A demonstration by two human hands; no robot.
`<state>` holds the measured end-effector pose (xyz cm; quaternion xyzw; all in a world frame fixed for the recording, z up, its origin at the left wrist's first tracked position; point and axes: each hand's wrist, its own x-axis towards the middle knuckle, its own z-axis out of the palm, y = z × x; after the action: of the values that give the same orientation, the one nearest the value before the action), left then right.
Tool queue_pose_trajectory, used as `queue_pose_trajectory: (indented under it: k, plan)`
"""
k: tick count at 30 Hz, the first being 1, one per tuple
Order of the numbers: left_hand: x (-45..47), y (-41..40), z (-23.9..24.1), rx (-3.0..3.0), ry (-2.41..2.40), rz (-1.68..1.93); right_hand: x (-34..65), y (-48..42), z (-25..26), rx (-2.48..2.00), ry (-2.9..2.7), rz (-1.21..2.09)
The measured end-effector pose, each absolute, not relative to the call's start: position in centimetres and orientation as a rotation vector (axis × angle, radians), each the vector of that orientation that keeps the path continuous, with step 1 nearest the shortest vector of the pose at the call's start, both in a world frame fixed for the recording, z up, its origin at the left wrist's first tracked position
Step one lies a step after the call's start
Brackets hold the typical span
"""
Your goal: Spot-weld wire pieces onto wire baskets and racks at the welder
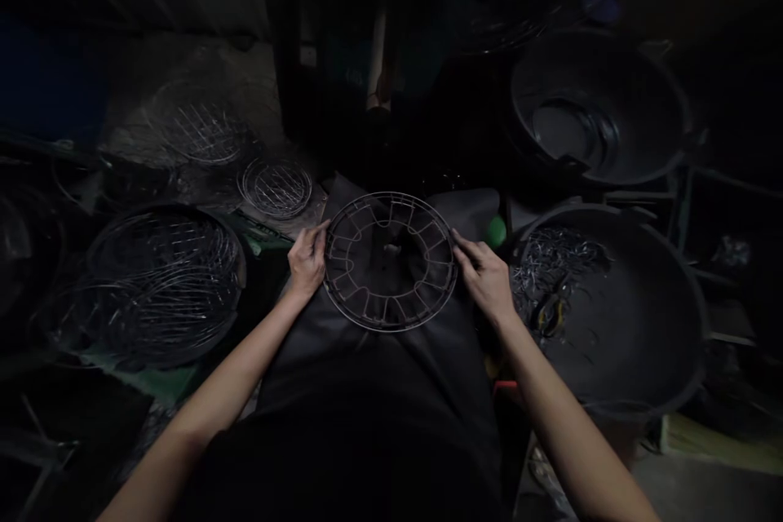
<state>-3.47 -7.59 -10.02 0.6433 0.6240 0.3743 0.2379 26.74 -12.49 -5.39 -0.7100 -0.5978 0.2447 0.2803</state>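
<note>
1 round, grey metal-wire frame with looped inner wirework (391,295) is located between the 2 hands, over a smooth dark lap covering (379,391). Left hand (307,261): grasping left rim. Right hand (489,277): grasping right rim.

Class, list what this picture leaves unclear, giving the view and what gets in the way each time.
Head view, right hand: its lower fingers, hidden by the hand itself.
Head view, wire ring: whether it touches the dark cloth below, as the angle from above hides any contact.
Head view, scraps: too small and dark to count.
Head view, left forearm: cut off by the bottom edge.
</note>
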Motion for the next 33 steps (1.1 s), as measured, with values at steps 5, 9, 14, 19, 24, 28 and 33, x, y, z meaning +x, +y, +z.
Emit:
queue_pose_trajectory:
  k: [5,9,14,19,24,28,33]
  plan:
    - [-3.3,-7.3,-8.3,1.510,1.703,0.851,28.2,-13.8,-6.3,-1.922,-1.494,0.808]
    - [-2.7,-7.1,-8.7,1.480,1.685,0.906,28.3,-13.9,-7.5,-1.850,-1.321,0.883]
    - [-2.1,-7.5,-10.3,1.578,1.809,1.056,26.6,-15.3,-6.9,-1.908,-1.440,0.652]
    - [-2.3,-7.8,-10.7,1.627,1.846,1.095,26.1,-18.4,-5.8,-1.961,-1.789,0.505]
    - [-2.4,-7.8,-11.0,1.665,1.828,1.060,25.8,-20.8,-5.1,-2.007,-2.004,0.623]
    - [-2.3,-7.9,-11.0,1.645,1.797,1.032,23.9,-21.7,-5.4,-2.131,-2.018,0.644]
    - [-2.3,-8.1,-10.6,1.565,1.787,0.944,21.6,-22.7,-6.1,-2.287,-1.834,0.653]
